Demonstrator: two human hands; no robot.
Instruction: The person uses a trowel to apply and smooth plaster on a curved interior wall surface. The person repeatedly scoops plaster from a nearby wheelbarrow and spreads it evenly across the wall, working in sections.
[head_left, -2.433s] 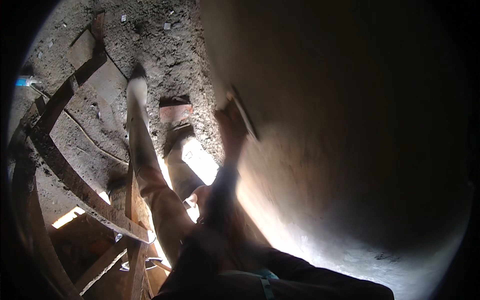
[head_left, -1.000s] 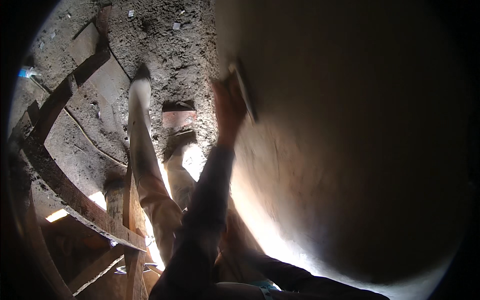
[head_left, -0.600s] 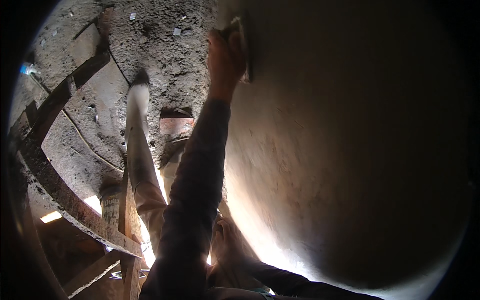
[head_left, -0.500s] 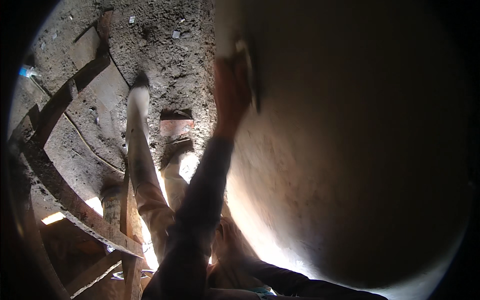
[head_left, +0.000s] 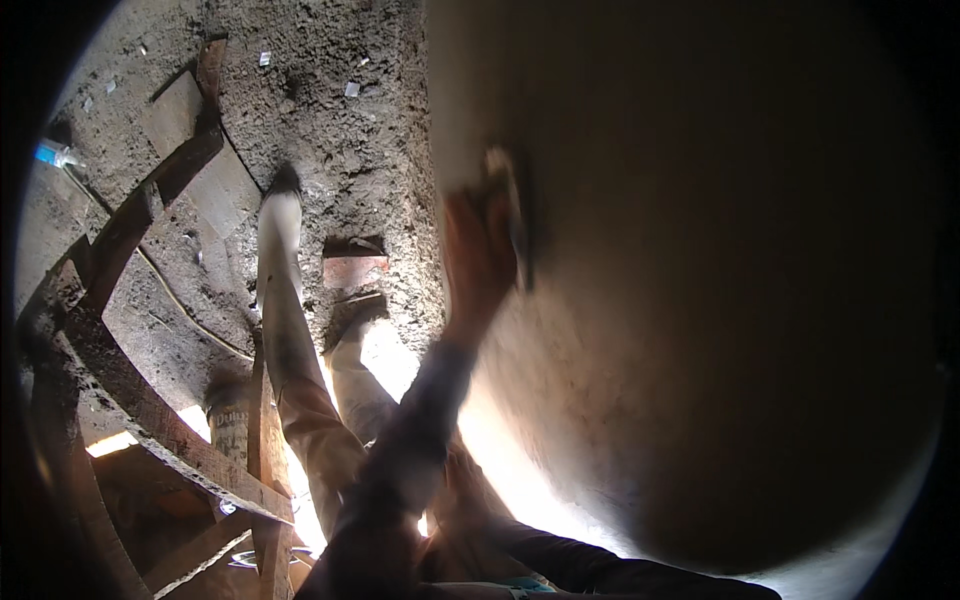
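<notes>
My left hand [head_left: 480, 250] is closed around a plastering trowel [head_left: 518, 215], seen almost edge-on and a little blurred. The tool lies against the smooth plastered wall [head_left: 640, 330], which fills the right side and falls into deep shadow. From the lower right comes my right arm [head_left: 590, 565] in a dark sleeve, bent in toward my lap. Its hand is low beside my leg, and glare and shadow keep its fingers from showing clearly.
My legs in light trousers [head_left: 300, 330] stand on rough, crumbly ground [head_left: 340, 120]. A reddish brick [head_left: 355, 270] lies between wall and foot. Leftward are curved wooden frame pieces [head_left: 150, 415], a bucket [head_left: 230, 430], a cable [head_left: 180, 295] and a bottle with a blue label [head_left: 50, 154].
My left hand has drawn the trowel back along the wall, toward my body and slightly right. My right arm stays nearly in place. The view has shifted slightly.
</notes>
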